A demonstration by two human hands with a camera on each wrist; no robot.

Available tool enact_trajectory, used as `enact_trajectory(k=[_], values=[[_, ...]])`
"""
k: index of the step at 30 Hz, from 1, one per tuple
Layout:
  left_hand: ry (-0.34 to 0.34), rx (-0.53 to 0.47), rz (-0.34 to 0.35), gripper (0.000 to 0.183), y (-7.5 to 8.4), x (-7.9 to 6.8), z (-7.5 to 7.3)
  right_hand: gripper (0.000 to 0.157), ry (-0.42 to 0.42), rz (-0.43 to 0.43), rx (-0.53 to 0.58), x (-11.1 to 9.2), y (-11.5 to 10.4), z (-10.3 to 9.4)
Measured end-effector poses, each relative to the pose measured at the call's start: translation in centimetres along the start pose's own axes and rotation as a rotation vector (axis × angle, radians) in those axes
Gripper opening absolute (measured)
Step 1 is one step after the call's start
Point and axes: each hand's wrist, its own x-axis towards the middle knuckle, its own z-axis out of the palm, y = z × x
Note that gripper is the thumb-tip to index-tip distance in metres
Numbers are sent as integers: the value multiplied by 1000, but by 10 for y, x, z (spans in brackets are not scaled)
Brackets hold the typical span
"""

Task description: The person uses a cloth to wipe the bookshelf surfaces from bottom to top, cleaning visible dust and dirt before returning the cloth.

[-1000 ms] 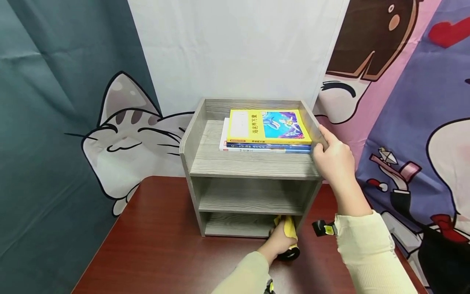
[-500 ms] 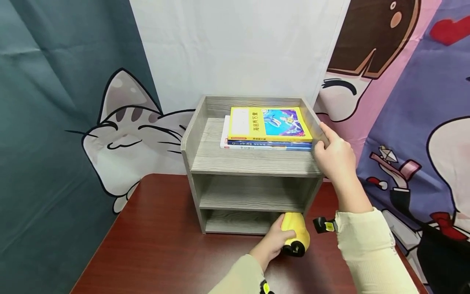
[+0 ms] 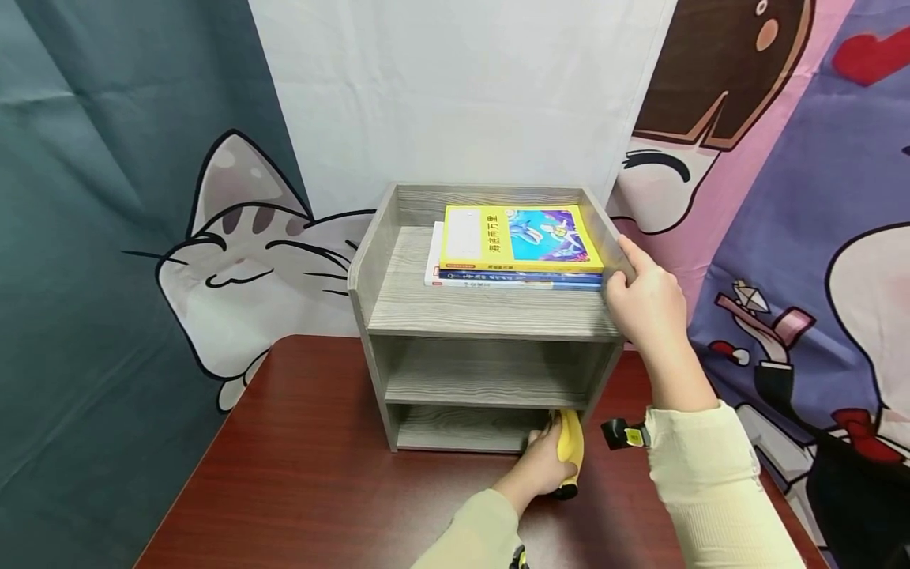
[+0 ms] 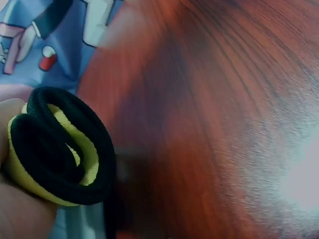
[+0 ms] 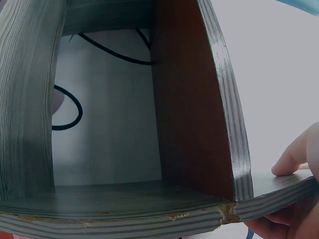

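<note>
My left hand grips a rolled yellow-and-black cloth at the right end of the grey wooden shelf's lowest compartment. The cloth's far end reaches the opening near the right side panel; how far in it goes is hard to tell. In the left wrist view the cloth shows its rolled end, black and yellow layers folded together, with part of the hand behind. My right hand holds the upper edge of the shelf's right side panel. In the right wrist view, thumb and fingers lie on opposite sides of that panel's edge.
A stack of books, a yellow one uppermost, lies on the shelf's top board. The shelf stands on a reddish-brown table. Behind hang printed curtains. Dark loops show through the compartment in the right wrist view.
The left hand first swung the cloth right and turned its black end outward, then brought it back left against the lowest compartment. The right hand has kept its hold on the panel.
</note>
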Motion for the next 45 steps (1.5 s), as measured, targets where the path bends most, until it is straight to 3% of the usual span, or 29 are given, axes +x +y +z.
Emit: enact_trajectory(k=[6, 7, 14, 22, 28, 33, 36, 40, 42, 45], values=[[-7, 193, 15, 78, -16, 3, 5, 54, -10, 1, 10, -2, -4, 1], [-8, 185, 11, 78, -17, 4, 4, 54, -10, 2, 12, -2, -5, 1], [-32, -156, -30, 75, -8, 5, -4, 54, -16, -2, 15, -1, -5, 0], [-66, -257, 18, 83, 20, -4, -18, 54, -16, 8, 1, 1, 0, -8], [-92, -242, 59, 84, 16, -12, -25, 54, -48, 8, 11, 1, 3, -6], [-190, -343, 83, 82, -4, -22, -50, 54, -81, -18, 18, 1, 1, -3], [-299, -481, 86, 82, -12, -33, -70, 54, -100, -44, -4, 2, 2, -5], [-436, -715, 77, 82, -7, -51, -95, 53, -119, -56, -25, 3, 7, -11], [-444, -815, 72, 80, 0, -57, -107, 53, -124, -63, -30, 3, 8, -12], [-332, -886, 79, 78, 16, -58, -124, 54, -113, -84, -35, 3, 7, -10]])
